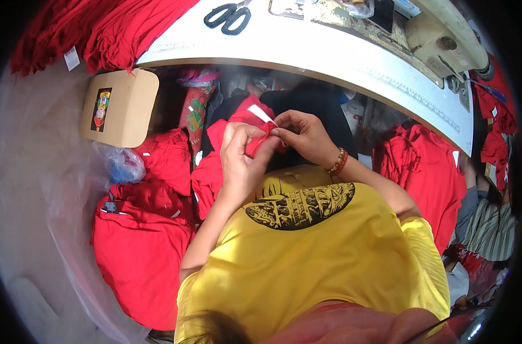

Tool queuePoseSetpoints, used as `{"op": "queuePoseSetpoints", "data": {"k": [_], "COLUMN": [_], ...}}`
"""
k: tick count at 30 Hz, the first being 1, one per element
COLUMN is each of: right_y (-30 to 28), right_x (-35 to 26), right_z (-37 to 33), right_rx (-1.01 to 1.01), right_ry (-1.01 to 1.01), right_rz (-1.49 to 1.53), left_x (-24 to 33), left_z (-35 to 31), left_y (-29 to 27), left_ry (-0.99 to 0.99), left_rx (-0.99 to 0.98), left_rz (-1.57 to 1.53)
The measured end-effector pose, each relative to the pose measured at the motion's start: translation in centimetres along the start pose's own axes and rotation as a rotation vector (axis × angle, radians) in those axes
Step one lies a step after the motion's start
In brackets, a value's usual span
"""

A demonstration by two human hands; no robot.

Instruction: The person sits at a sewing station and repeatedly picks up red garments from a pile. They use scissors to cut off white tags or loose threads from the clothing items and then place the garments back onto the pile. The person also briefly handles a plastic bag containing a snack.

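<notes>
Over my lap, both hands meet at a red garment (217,135) with a white label (260,113) standing up from it. My left hand (241,153) is closed on the red cloth, thumb and fingers pinching a fold. Close beside it, my right hand (307,136) pinches the same garment near the base of the label, fingertips together. Beaded bracelets (337,162) circle my right wrist. Part of the garment hangs down to the left of my left hand. The fingertips cover the exact spot being gripped.
Ahead stands a white sewing table (330,49) with a sewing machine (444,40) and black-handled scissors (228,18). Red garments are heaped at the table's left (129,34), beside my left arm (140,252) and to my right (419,172). A cardboard box (120,109) sits at left.
</notes>
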State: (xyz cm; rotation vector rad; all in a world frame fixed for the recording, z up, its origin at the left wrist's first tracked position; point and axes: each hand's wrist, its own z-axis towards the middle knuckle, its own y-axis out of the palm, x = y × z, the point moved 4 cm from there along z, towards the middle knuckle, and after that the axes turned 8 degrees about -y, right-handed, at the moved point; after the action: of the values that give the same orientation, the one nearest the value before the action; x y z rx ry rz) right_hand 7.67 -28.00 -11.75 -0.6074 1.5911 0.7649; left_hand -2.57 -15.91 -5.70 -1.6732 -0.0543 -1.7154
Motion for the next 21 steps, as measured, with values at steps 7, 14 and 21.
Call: {"op": "queuePoseSetpoints", "data": {"k": [7, 14, 21], "right_y": [0.7, 0.7, 1.1], "right_x": [1.2, 0.2, -0.5], "right_z": [-0.6, -0.7, -1.1], "right_rx": [0.002, 0.025, 0.017], "right_ry": [-0.059, -0.117, -0.171], "right_rz": [0.120, 0.036, 0.011], "left_x": [-5.0, -6.3, -4.7], "left_z": [-1.6, -2.1, -1.8], "left_y": [1.2, 1.6, 1.7], "left_ry": [-0.379, -0.482, -0.398], "left_rx": [-0.025, -0.094, -0.124], "left_rz": [-0.582, -0.810, -0.553]}}
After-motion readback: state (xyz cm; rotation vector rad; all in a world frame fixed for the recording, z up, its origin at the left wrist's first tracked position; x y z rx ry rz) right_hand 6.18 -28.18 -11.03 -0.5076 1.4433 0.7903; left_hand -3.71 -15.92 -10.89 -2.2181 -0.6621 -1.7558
